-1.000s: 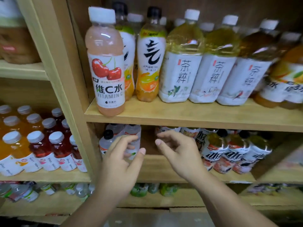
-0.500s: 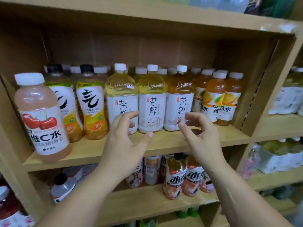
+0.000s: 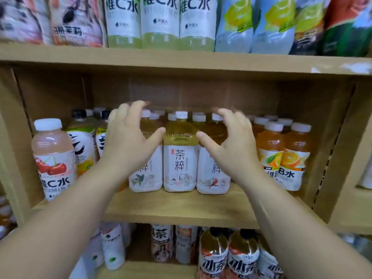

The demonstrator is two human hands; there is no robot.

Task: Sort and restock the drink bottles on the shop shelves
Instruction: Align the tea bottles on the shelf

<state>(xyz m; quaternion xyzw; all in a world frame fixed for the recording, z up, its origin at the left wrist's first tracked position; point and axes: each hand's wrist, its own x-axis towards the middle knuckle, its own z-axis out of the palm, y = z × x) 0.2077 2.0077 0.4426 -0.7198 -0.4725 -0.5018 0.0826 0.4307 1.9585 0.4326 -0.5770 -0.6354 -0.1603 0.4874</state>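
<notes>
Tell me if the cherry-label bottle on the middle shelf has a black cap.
No, the cherry-label bottle wears a white cap; the black-capped bottle stands just to its right.

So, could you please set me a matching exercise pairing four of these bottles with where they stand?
Things: 1 cherry Vitamin C bottle; 2 pale yellow tea bottle; 3 orange-label bottle; 4 green Vitamin C bottles.
Places: A upper shelf; B between left hand and right hand; C middle shelf, left end; D middle shelf, right end.
Pairs: 1-C; 2-B; 3-D; 4-A.
</notes>
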